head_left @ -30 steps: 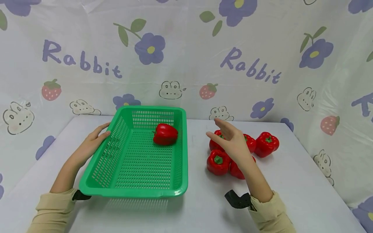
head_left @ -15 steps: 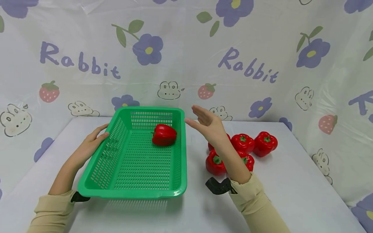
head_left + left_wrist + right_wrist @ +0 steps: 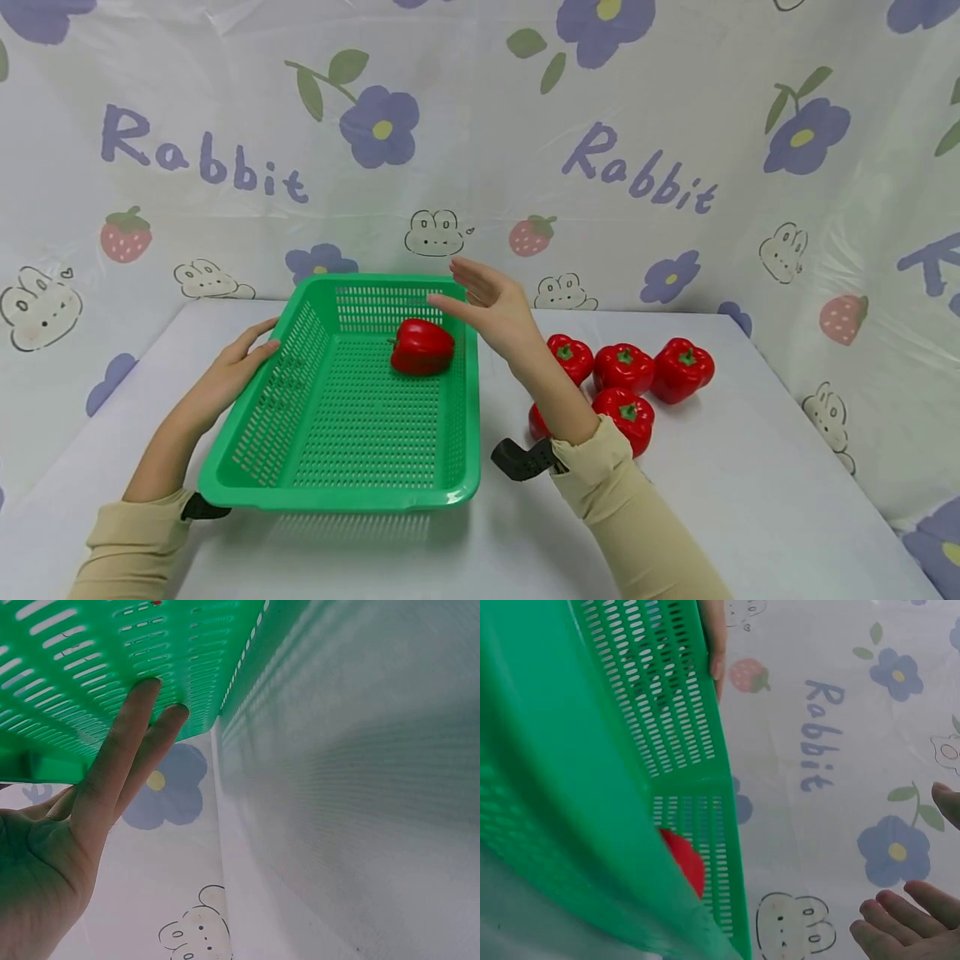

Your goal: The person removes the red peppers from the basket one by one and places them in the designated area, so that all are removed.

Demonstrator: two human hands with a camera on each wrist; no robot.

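A green perforated plastic basket (image 3: 360,497) stands on the white table, with a red bell pepper (image 3: 422,347) lying on its side near the back right corner inside. At the basket's left side is my left hand (image 3: 225,379). In the left wrist view, straight fingers (image 3: 124,739) of that hand rest against the slotted outer wall. My right hand (image 3: 498,312) hovers over the basket's back right rim, holding nothing. Its thumb stands apart from the extended fingers (image 3: 896,919). Red bell peppers (image 3: 624,368) sit together right of the basket; my right forearm partly covers one.
Behind the table (image 3: 757,492) hangs a white curtain (image 3: 480,125) printed with flowers, strawberries, rabbits and lettering. It also runs along the right side. A black wrist mount (image 3: 522,459) sticks out from my right sleeve beside the basket's right wall.
My right hand has moved left from above the pepper group to the basket's right rim, uncovering more peppers. The left hand and the basket stay about where they were.
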